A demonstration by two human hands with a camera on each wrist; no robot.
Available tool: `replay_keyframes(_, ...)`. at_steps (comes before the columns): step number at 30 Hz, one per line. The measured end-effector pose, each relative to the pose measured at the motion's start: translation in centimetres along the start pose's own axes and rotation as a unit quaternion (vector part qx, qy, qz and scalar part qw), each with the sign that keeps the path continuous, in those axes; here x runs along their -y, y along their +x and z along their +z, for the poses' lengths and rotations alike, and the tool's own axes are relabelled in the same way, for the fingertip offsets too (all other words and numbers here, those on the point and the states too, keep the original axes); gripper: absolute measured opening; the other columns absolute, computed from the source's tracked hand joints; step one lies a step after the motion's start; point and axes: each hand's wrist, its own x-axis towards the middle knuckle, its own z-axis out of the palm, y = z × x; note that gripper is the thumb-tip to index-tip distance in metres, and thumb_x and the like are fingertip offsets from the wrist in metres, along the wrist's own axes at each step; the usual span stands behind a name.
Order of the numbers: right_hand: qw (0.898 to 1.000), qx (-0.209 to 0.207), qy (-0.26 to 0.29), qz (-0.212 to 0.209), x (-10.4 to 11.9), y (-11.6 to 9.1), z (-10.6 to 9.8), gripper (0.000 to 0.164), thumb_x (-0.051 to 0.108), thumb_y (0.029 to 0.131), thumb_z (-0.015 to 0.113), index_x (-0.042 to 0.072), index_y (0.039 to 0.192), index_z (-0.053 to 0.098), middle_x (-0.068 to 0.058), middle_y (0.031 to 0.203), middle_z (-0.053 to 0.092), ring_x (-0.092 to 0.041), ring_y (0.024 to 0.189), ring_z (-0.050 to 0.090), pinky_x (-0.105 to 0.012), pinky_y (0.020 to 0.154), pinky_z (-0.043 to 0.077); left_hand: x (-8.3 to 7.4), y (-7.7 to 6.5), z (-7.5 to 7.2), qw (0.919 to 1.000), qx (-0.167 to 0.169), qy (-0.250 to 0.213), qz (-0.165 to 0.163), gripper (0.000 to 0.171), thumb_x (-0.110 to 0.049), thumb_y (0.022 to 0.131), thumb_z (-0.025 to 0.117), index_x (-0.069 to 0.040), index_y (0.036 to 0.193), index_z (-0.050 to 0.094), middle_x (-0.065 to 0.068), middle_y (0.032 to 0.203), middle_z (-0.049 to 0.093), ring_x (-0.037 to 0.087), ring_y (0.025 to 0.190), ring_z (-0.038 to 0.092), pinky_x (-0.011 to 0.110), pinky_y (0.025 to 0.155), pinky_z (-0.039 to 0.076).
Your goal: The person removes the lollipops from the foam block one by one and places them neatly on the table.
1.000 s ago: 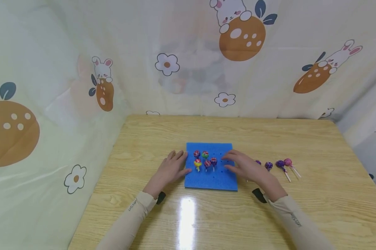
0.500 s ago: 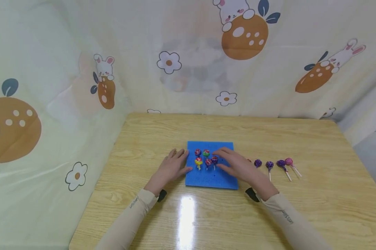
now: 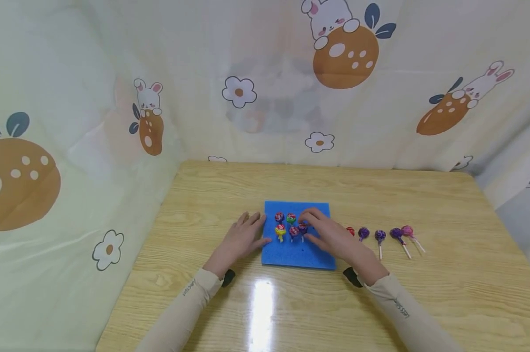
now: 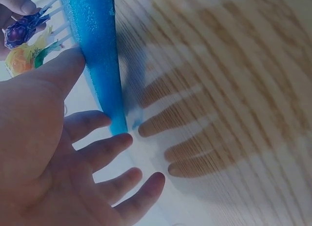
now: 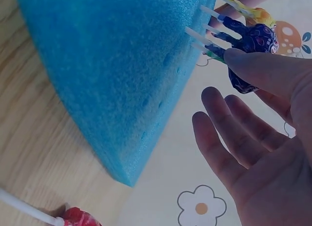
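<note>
A blue foam board (image 3: 282,257) lies on the table with several wrapped lollipops standing in it on their white sticks. Among these are a yellow lollipop (image 3: 280,229), a green lollipop (image 3: 291,218) and a dark red one (image 3: 279,217). My left hand (image 3: 240,237) rests at the board's left edge, fingers spread and thumb against the foam. With thumb and index finger, my right hand (image 3: 335,237) pinches the purple lollipop (image 5: 241,84) at the right end of the front row. Its other fingers stand apart from the foam.
Right of the board, a red lollipop (image 3: 350,230), a pink lollipop (image 3: 407,230) and several purple lollipops (image 3: 380,235) lie on the wooden table (image 3: 450,283). Small holes show in the foam. A patterned curtain (image 3: 274,117) hangs behind the table.
My right hand has moved left across the board from its right edge and taken hold of the purple lollipop. The left hand stays where it was.
</note>
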Motion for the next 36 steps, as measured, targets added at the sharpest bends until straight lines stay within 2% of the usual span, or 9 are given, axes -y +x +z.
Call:
replay_keyframes(8,1.000,-0.011,-0.006,-0.001,0.1,0.0,0.0,0.035,0.010,0.094,0.071,0.009,0.127,0.059,-0.007,0.130,0.057,-0.020,0.110,0.065,-0.040,0.089,0.059,0.0,0.2,0.1,1.0000,-0.001,0.009,-0.002,0.076,-0.057,0.100,0.050,-0.016,0.160,0.029,0.011,0.165,0.030,0.041,0.153,0.021,0.064,0.116,0.032)
replay_keyframes(15,1.000,-0.022,-0.004,0.003,0.0,0.3,-0.9,0.035,0.009,0.094,0.070,0.006,0.127,0.059,-0.009,0.127,0.060,-0.024,0.110,0.067,-0.042,0.091,0.058,0.0,0.2,0.2,0.9999,-0.001,0.012,-0.003,0.075,-0.056,0.100,0.051,-0.016,0.160,0.029,0.011,0.165,0.030,0.041,0.153,0.022,0.063,0.116,0.032)
replay_keyframes(22,1.000,-0.022,0.001,-0.003,-0.8,0.2,-2.0,0.036,0.010,0.094,0.071,0.006,0.128,0.060,-0.007,0.127,0.059,-0.023,0.113,0.066,-0.041,0.094,0.057,0.0,0.2,0.4,0.9999,-0.002,0.016,-0.002,0.075,-0.057,0.100,0.051,-0.016,0.160,0.029,0.011,0.165,0.029,0.041,0.153,0.021,0.064,0.116,0.033)
replay_keyframes(26,1.000,-0.007,0.012,0.011,-1.4,-0.2,-2.4,0.034,0.014,0.095,0.070,0.007,0.128,0.063,-0.006,0.129,0.060,-0.022,0.115,0.064,-0.043,0.095,0.056,-0.1,0.3,0.5,0.9999,0.000,0.016,0.001,0.076,-0.058,0.100,0.049,-0.016,0.160,0.028,0.012,0.165,0.029,0.042,0.153,0.021,0.064,0.116,0.032)
replay_keyframes(31,0.998,0.025,0.058,0.022,-2.2,-0.3,-2.7,0.034,0.018,0.096,0.069,0.007,0.128,0.066,-0.005,0.128,0.061,-0.023,0.118,0.061,-0.045,0.097,0.055,0.0,0.2,0.2,0.9998,-0.007,0.016,-0.005,0.076,-0.058,0.100,0.050,-0.016,0.160,0.029,0.011,0.165,0.029,0.042,0.153,0.022,0.064,0.116,0.032)
replay_keyframes(36,0.994,0.053,0.091,0.027,-2.9,-0.6,-2.8,0.032,0.021,0.096,0.070,0.011,0.126,0.069,-0.006,0.127,0.062,-0.024,0.114,0.060,-0.047,0.092,0.055,-0.1,0.1,0.1,0.9999,0.004,0.011,-0.007,0.077,-0.058,0.100,0.050,-0.016,0.160,0.028,0.011,0.166,0.028,0.041,0.153,0.020,0.064,0.116,0.032)
